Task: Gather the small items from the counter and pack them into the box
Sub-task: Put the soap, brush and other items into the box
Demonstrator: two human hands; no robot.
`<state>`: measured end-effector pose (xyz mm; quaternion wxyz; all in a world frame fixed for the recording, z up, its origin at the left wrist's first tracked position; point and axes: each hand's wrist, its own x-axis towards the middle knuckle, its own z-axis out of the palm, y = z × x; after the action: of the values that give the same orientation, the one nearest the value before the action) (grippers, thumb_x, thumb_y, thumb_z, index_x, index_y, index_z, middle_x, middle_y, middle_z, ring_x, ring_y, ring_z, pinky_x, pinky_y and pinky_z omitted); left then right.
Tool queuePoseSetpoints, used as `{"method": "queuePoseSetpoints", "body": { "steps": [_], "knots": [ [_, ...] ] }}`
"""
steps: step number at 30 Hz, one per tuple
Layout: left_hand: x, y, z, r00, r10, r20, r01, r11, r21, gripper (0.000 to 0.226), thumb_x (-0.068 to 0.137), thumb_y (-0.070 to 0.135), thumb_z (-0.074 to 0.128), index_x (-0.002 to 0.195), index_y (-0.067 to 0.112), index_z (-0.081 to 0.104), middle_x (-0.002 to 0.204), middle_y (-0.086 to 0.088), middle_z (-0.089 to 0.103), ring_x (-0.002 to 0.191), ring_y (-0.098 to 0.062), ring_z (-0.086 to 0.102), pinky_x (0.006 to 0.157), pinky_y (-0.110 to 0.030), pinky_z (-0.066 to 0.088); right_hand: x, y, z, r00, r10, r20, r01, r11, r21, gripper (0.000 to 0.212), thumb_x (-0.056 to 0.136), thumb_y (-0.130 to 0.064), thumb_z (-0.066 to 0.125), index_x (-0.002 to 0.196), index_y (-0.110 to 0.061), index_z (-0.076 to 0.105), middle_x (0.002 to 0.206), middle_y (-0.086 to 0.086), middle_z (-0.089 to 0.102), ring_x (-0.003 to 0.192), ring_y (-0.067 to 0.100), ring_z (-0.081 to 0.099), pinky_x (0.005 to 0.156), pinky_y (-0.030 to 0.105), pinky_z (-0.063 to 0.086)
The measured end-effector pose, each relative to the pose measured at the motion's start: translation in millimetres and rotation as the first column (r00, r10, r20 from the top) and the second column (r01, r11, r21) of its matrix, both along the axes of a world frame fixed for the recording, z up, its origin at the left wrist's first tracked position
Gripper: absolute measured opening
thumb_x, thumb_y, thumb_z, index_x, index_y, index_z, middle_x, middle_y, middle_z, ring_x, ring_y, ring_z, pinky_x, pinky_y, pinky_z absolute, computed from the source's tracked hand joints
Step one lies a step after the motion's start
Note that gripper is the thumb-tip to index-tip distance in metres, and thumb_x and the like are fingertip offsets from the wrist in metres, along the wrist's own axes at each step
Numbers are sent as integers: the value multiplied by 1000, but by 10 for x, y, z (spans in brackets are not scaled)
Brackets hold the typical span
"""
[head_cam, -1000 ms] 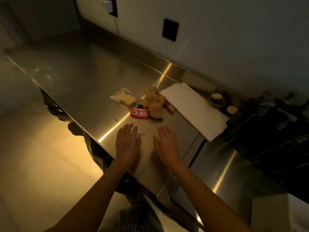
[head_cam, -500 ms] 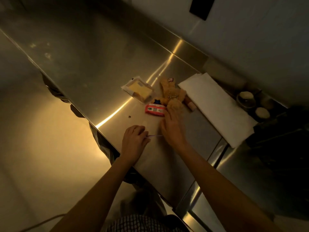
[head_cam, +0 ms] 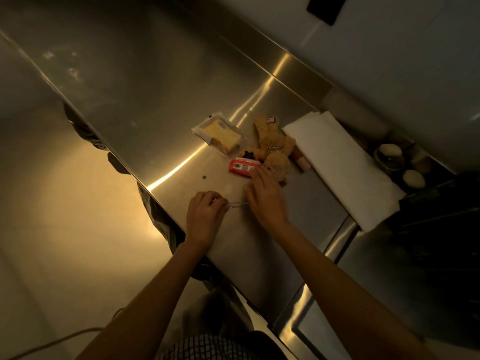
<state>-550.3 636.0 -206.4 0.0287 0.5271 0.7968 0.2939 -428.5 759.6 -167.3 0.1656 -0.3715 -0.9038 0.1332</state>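
Both hands have left their flat rest: left hand [head_cam: 205, 216] now pinches a thin wire loop [head_cam: 235, 204] on the counter [head_cam: 145, 100], right hand [head_cam: 265, 198], fingers straight, reaches the red packet [head_cam: 244, 166], so gathering begins.

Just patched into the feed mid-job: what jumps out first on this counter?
A cluster of small items sits mid-counter: a tan plush toy, a red packet and a clear pouch with something yellow inside. A folded white sheet lies to their right. Nearer the edge, the left hand pinches a thin clear strip, while the right hand reaches toward the packet and plush.
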Motion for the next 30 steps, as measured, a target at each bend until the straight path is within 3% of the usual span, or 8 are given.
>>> {"method": "queuePoseSetpoints", "body": {
  "steps": [5,9,14,23,30],
  "knots": [
    [-208,-87,149,998,66,-18,-66,998,9,31,90,35,47,95,17,72,92,-4,64,89,-22,51,78,-32,32,-254,103,76,995,97,19,-96,993,-71,56,90,-36,53,138,-8,42,139,12,46,132,25,38,110,39,34],
    [-356,-210,277,991,125,-46,-123,991,48,32,88,33,48,95,14,73,92,-5,66,89,-24,54,77,-31,34,-479,217,63,978,135,157,-122,989,-86,57,95,-35,50,142,-8,35,146,14,37,138,26,29,114,41,26],
    [-462,-479,274,976,201,-84,-195,977,83,24,86,27,58,93,11,73,91,-8,67,87,-26,56,75,-35,43,-581,332,-21,930,137,341,-141,990,-15,57,96,-35,47,142,-6,33,147,15,36,137,27,29,110,40,27],
    [-495,-692,247,971,216,-99,-205,972,117,24,84,25,58,93,8,73,87,-10,66,82,-26,56,70,-33,41,-497,345,53,917,70,392,-76,997,0,65,95,-37,50,146,-7,24,146,15,35,132,29,34,108,37,28],
    [-433,-604,333,971,223,-83,-212,970,117,16,78,12,74,93,6,73,88,-12,66,82,-30,57,72,-32,39,-289,389,70,840,239,487,-259,965,-27,59,93,-33,54,143,-9,33,143,11,41,129,28,35,106,35,25]
  ]
}}
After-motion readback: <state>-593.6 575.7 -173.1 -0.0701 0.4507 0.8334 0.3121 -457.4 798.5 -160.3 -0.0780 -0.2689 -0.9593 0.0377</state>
